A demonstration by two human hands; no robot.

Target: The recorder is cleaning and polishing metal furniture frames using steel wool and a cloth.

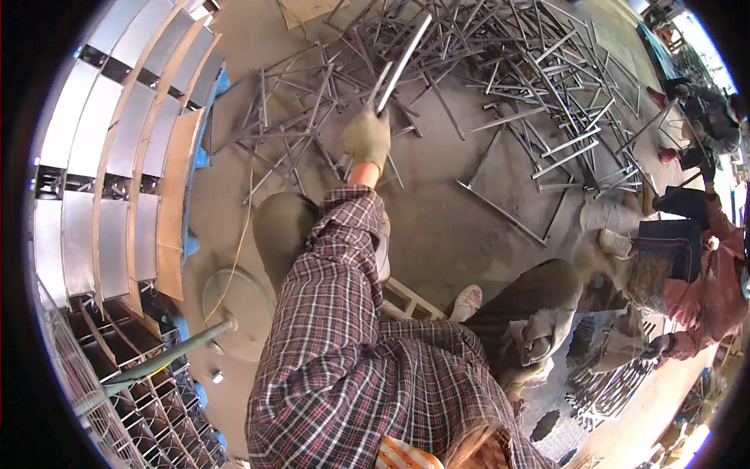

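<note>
My left hand [366, 142], in a pale work glove, reaches forward in a checked sleeve [324, 305]. Its fingers are closed round the lower end of a shiny metal tube piece [405, 62], which slants up and to the right. A shorter prong runs beside the long one; how they join is hidden by the glove. Beyond the hand lies a tangled heap of thin welded metal frames [539, 70], and several looser ones [305, 102] lie close by. My right hand does not show.
Stacked metal panels with cardboard between them [133, 133] stand at left. A green pole [172, 356] and round base [234, 301] are near my left knee. At right, a person in a reddish top [707, 289] works beside bundled metal rods [605, 383]; another person [707, 117] is farther off.
</note>
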